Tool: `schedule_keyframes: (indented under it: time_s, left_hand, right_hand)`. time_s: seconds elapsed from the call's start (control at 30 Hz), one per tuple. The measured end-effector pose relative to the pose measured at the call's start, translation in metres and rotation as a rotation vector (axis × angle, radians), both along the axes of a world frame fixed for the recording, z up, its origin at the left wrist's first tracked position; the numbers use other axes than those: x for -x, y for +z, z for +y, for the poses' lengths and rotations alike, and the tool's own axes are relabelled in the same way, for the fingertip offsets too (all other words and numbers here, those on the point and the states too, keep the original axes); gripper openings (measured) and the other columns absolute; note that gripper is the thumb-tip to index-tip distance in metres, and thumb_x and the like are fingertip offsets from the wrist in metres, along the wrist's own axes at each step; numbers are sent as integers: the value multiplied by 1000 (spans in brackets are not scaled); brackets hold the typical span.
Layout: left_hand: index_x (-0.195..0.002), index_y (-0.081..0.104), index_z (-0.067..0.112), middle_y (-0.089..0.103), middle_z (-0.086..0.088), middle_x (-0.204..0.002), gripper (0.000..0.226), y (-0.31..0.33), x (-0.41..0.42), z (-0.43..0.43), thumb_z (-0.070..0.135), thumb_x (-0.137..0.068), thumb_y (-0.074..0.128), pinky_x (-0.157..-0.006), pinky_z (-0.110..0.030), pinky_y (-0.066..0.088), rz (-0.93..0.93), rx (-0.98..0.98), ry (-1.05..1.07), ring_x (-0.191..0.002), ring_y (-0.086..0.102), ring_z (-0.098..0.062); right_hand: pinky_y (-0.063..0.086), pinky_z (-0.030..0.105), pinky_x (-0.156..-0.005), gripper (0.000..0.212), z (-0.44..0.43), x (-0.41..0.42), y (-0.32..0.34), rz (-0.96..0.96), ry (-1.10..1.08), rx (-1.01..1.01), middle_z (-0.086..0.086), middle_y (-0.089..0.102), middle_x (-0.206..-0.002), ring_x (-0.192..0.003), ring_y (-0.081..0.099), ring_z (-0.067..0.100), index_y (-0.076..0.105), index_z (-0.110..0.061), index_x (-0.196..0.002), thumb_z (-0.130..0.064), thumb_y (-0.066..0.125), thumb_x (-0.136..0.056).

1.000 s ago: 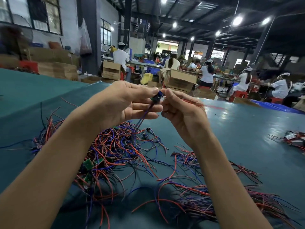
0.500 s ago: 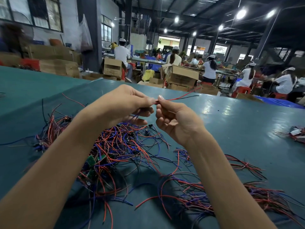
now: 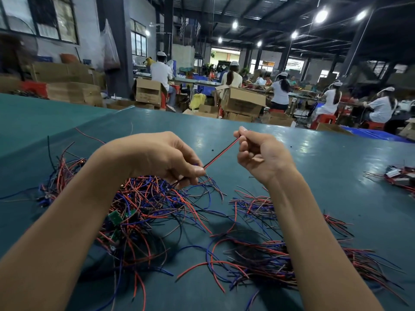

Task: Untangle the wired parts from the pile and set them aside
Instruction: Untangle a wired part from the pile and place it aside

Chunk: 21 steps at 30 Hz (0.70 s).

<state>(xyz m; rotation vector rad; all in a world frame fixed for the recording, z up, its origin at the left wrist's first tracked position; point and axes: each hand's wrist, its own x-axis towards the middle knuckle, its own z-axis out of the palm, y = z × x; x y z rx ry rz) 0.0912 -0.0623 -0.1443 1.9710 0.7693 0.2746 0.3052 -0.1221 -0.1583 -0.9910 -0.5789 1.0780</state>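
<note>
— Teal sheeting covers the table (image 3: 314,180), and behind it people sit at benches among cardboard boxes (image 3: 242,102). What lies on the sheet, seen from the head camera?

— Two heaps. Under the left forearm is the pile (image 3: 146,205): red, blue and black leads knotted together, with small green boards (image 3: 115,217) caught in it. Under the right forearm lies a looser spread of wires (image 3: 269,254), running more or less one way. I judge that to be the sorted stock, laid beside the pile so nothing snags again.

— And the hands?

— Both are raised above the table, apart, joined only by a red-and-black wire (image 3: 221,153) stretched straight between them. The left hand (image 3: 161,158) is knuckles-up with fingers curled, thumb and forefinger nipping the wire low down; from there it droops into the pile. The right hand (image 3: 260,158) shows its palm side and pinches the wire's far end up high, its other fingers loosely bent.

— Why hold it taut like that?

— Probably to run the lead clear. Tension shows where it is caught, and the left pinch keeps the rest of the tangle from lifting with it.

— Is it free?

— I can't tell; its lower end vanishes among the other leads.

— Anything else?

— Another small heap of parts (image 3: 397,178) sits at the table's far right, well apart.
</note>
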Motion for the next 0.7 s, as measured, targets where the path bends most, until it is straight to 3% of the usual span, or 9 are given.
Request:
schedule_keyframes:
  time_s: [0.13,0.2,0.3,0.4,0.5,0.57,0.7]
  left_hand:
    - [-94,78,11,78,-8,-92,34,5,8,2,36,-72,86,-69,-27,45,139,-44,-100,-75,65,-12]
    - [-95,79,17,78,-6,-96,36,5,11,2,43,-71,86,-72,-29,42,163,-63,-141,-80,65,-11]
    - [-98,78,19,78,-4,-101,34,0,5,6,41,-72,80,-75,-31,42,-87,36,-47,-89,72,-14]
    - [-102,72,19,77,-2,-109,30,-4,-8,9,34,-75,74,-71,-29,42,-366,234,67,-99,74,-17]
    - [-104,66,22,76,0,-113,33,-6,-16,10,36,-76,73,-70,-30,42,-467,358,120,-103,74,-15]
    - [-99,68,23,77,2,-108,30,-10,-20,12,39,-74,74,-71,-30,41,-478,378,193,-95,75,-10]
    - [-86,75,23,78,3,-100,21,-16,-22,16,42,-75,77,-75,-30,46,-484,413,277,-87,74,-11]
  right_hand:
    - [41,13,-42,14,-3,-4,2,85,92,-6,-4,58,-60,-45,54,1,69,-2,-86,-13,66,-94]
    - [45,16,-43,13,-2,-4,2,132,10,-52,-1,60,-63,-48,57,3,68,-3,-88,-13,66,-95]
    - [51,24,-49,20,-3,-10,3,116,-273,-130,6,71,-68,-53,64,12,60,-3,-103,-20,67,-96]
    - [54,27,-52,28,-9,-7,8,-38,-326,-103,7,75,-70,-56,68,15,58,-4,-111,-28,63,-99]
    - [55,27,-53,35,-14,8,10,-380,-118,-6,9,74,-78,-61,69,16,70,-2,-100,-35,58,-101]
    - [58,31,-57,43,-15,20,10,-543,120,62,13,76,-84,-67,70,21,73,-3,-97,-42,56,-101]
    - [60,37,-70,41,-15,32,7,-672,310,122,17,77,-92,-75,72,26,71,2,-107,-36,59,-100]
